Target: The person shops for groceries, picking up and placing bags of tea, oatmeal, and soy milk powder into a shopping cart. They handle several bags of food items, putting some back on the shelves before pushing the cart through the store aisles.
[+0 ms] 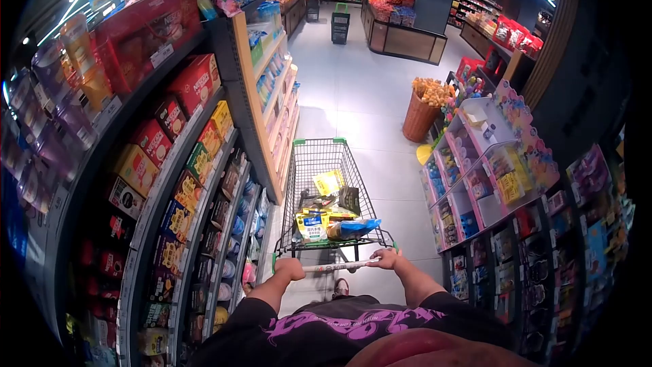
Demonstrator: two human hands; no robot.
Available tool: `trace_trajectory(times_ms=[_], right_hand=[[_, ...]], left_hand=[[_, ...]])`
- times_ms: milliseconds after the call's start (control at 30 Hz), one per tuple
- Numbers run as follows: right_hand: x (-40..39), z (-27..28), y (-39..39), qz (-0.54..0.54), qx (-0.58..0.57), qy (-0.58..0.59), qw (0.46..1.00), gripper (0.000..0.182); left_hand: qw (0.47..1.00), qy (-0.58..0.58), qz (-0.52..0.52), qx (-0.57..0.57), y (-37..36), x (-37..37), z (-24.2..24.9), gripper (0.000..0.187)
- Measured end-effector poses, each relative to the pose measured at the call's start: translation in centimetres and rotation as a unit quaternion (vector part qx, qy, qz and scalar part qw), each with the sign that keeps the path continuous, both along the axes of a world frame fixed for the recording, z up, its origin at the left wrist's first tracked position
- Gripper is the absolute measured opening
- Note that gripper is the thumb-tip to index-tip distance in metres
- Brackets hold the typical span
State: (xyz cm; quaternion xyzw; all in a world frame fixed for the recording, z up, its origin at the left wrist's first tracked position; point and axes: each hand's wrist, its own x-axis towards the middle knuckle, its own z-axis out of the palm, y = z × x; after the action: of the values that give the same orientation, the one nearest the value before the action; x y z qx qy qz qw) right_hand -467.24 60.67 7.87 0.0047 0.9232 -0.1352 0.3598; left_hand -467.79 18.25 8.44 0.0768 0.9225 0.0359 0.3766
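A wire shopping cart point(297, 183) with green corner pieces stands right in front of me. My left hand point(291, 268) is wrapped round the left end of its pale handle point(336, 266). At the other end of that handle, my right hand point(387, 258) grips with curled fingers. Several packaged goods lie in the cart: a yellow pack point(329, 182) towards the front, a white, blue and yellow bag point(313, 227) near the handle, a blue bag point(354, 229) to its right, and a dark pack point(349, 199) behind. Their contents cannot be made out.
Shelves with red coffee boxes point(192, 83) run close along my left. To the right stands a pink and white display rack point(468, 163). Beyond it is a brown basket point(421, 119) of orange-tan stems. Further ahead, a dark wheeled basket point(341, 27) stands in the aisle before a produce-like display point(394, 10).
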Motion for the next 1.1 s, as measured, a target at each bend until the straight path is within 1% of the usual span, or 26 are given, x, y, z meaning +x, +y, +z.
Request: trace_trajectory(times_ms=[200,267,400,633,800,833,867,900,967,1033,1100], right_hand=[[1.4,0.1,0.0,-0.001,-0.009,-0.002,1.0,0.079],[1.7,0.2,-0.1,0.003,-0.014,0.009,1.0,0.076],[2.2,-0.6,0.3,0.003,-0.024,0.009,1.0,0.076],[3.3,0.0,0.2,0.005,-0.037,0.033,0.999,0.075],[4.3,-0.1,0.0,-0.006,-0.027,0.012,1.0,0.075],[4.5,0.0,-0.1,-0.007,-0.026,0.001,1.0,0.075],[4.6,-0.4,0.2,0.013,-0.021,0.019,1.0,0.072],[4.7,-0.9,0.2,0.005,-0.014,0.021,1.0,0.073],[5.4,-0.2,0.1,0.006,-0.002,0.02,1.0,0.074],[6.2,0.8,-0.1,0.026,0.012,0.026,0.999,0.076],[6.3,0.3,0.6,0.027,0.013,-0.018,0.999,0.081]], left_hand=[[1.0,0.003,-0.001,0.018,-0.2,1.9,-0.5,0.046],[1.0,0.008,-0.003,0.011,-0.1,2.1,0.2,0.046],[1.0,-0.004,-0.003,0.011,0.1,2.8,1.1,0.046],[1.0,-0.005,-0.001,0.007,0.0,4.0,0.2,0.045],[1.0,0.015,-0.003,0.011,-0.4,4.8,-1.4,0.044],[1.0,0.018,-0.005,0.01,-0.5,5.0,-1.5,0.044],[1.0,0.014,-0.005,0.016,-0.4,5.2,-0.8,0.043],[1.0,0.014,0.005,0.016,-0.5,5.7,-1.0,0.042],[0.999,0.022,0.024,0.017,-0.4,5.9,-1.2,0.042],[0.999,0.029,0.018,0.017,-0.1,6.5,-1.2,0.042],[0.999,0.033,0.017,0.014,0.1,7.5,-1.7,0.042]])
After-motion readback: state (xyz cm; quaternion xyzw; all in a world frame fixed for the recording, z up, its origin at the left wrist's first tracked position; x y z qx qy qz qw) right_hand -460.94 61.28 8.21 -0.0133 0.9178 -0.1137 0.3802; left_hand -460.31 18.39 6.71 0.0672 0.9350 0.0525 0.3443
